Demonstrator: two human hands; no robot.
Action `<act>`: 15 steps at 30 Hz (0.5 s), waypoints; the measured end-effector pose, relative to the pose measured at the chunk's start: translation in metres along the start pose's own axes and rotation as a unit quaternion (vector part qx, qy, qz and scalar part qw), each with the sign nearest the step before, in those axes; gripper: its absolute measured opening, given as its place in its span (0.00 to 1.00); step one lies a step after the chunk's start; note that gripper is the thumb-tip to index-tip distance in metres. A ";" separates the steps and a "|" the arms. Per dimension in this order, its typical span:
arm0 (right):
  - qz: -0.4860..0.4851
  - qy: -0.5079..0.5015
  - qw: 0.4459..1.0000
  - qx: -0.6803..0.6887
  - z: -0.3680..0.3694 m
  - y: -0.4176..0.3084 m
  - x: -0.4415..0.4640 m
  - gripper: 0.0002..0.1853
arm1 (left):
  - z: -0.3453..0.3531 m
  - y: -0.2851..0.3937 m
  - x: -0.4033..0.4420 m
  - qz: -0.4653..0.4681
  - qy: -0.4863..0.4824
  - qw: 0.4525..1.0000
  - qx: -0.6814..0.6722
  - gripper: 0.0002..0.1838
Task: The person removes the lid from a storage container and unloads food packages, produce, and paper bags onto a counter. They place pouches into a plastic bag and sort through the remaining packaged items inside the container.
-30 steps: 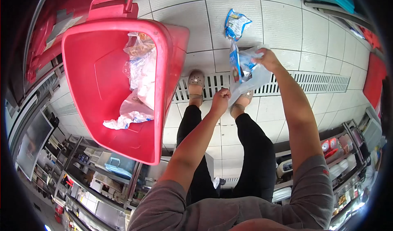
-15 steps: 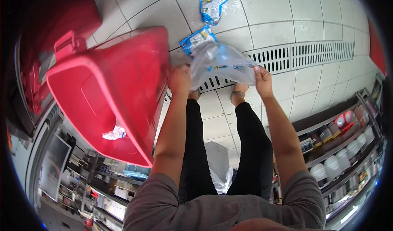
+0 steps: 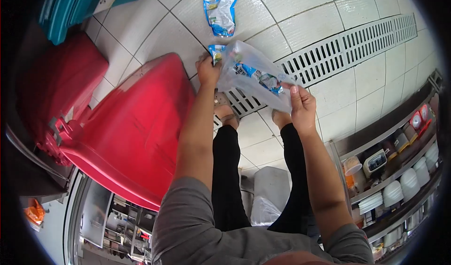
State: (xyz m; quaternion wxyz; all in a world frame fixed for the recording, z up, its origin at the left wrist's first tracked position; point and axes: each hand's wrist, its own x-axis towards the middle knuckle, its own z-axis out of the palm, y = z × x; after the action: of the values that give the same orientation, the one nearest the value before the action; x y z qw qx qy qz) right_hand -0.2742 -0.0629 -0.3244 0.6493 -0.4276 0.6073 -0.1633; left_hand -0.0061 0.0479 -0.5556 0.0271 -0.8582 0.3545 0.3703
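Observation:
My right hand pinches the near right edge of a translucent plastic bag, holding it up. Blue-and-white packaging shows through the bag's thin film. On the bag's left side my left hand has its fingers closed at the edge of a blue-and-white packet, which is partly covered by the bag. Another blue-and-white packet lies by itself on the tiles farther ahead.
A large red bin stands close by my left arm. Teal bins are at the upper left. A floor grate runs across the tiles. Shelves with white bowls stand at the right, and a grey container is between my legs.
My left hand has moved from the bag's left edge up to the packet beside it. The bag hangs at a new angle, with packaging showing more clearly. The view has turned.

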 end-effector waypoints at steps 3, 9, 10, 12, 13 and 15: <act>0.036 -0.013 0.999 0.009 -0.005 0.002 -0.007 0.19 | -0.020 -0.002 0.002 0.080 0.176 0.936 -0.294 0.21; 0.055 -0.039 0.996 0.056 -0.006 -0.004 -0.007 0.19 | -0.085 0.110 0.104 0.134 0.092 0.986 -0.026 0.37; 0.054 -0.037 0.996 0.053 -0.007 -0.008 -0.005 0.19 | -0.081 0.125 0.119 0.135 0.091 0.986 -0.030 0.37; 0.065 -0.055 0.996 0.016 -0.007 -0.016 -0.007 0.21 | -0.069 0.141 0.140 0.034 0.004 0.999 0.007 0.43; 0.066 -0.054 0.996 0.015 -0.010 -0.014 -0.008 0.21 | -0.065 0.144 0.139 0.034 0.004 0.999 0.006 0.43; 0.076 -0.043 0.993 0.083 -0.013 -0.006 -0.007 0.21 | -0.065 0.142 0.137 -0.033 -0.026 0.998 -0.040 0.45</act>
State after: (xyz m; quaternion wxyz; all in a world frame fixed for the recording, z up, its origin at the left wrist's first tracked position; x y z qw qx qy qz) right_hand -0.2862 -0.0660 -0.3139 0.7185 -0.3316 0.5940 -0.1449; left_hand 0.0093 -0.1592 -0.5677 0.0141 -0.8599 0.3095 0.4057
